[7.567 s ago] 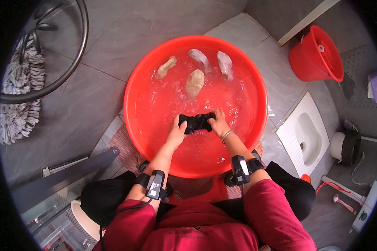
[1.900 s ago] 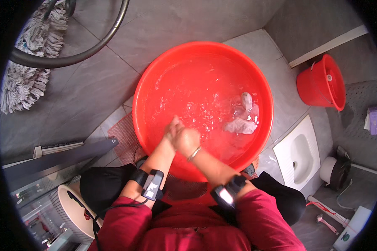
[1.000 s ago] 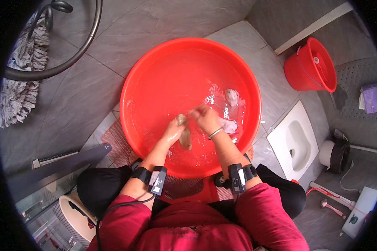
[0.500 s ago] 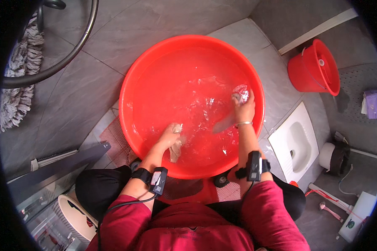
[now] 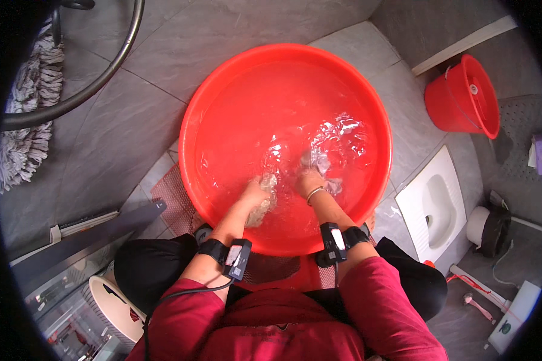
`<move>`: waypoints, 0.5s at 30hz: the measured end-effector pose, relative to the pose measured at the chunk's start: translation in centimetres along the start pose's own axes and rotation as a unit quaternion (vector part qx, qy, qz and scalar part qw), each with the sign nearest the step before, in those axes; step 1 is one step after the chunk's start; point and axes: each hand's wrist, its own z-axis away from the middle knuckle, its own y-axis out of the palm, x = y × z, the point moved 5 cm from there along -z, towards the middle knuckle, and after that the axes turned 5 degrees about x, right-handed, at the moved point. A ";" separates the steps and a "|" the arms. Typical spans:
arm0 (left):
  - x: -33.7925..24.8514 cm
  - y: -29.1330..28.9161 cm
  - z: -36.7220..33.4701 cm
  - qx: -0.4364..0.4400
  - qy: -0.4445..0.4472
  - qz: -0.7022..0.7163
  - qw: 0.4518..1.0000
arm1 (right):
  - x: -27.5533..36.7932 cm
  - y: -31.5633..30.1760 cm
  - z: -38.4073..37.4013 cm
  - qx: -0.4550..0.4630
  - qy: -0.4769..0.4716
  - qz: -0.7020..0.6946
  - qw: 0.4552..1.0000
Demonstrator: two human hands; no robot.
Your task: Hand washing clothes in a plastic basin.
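Observation:
A large round red basin [image 5: 186, 144] with water in it stands in front of me. Low in its left half, my left hand [image 5: 253, 194] is closed round a wet beige cloth [image 5: 264, 207], which trails toward the near rim. To the right of it, my right hand [image 5: 311, 180] grips a pale grey cloth [image 5: 316, 160] at the water surface. Part of that cloth spreads out beyond the fingers on both sides. Both hands are partly under water, and their fingertips are hidden. Ripples and bright glints show around the right hand.
On the right are a red bucket [image 5: 448, 99], a white squat toilet [image 5: 412, 195] and a pink-handled brush [image 5: 479, 308]. A grey mop head [image 5: 24, 141] hangs at the left behind a dark curved tube [image 5: 105, 78]. A cream pail [image 5: 97, 301] stands beside my left knee.
My right hand has moved left and toward me with the grey cloth, from near the right rim to beside my left hand. The left hand keeps its beige cloth, little moved.

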 end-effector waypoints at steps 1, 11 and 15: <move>-0.8 0.7 -0.2 0.043 0.045 0.097 0.993 | -0.9 0.3 -0.3 -0.003 0.006 0.003 1.000; -7.9 1.2 4.2 0.186 0.052 0.377 0.906 | -0.3 -2.5 2.4 0.113 -0.105 -0.680 0.717; -7.9 1.2 4.0 0.200 0.056 0.402 0.892 | 0.9 -1.9 2.5 0.165 -0.127 -0.705 0.678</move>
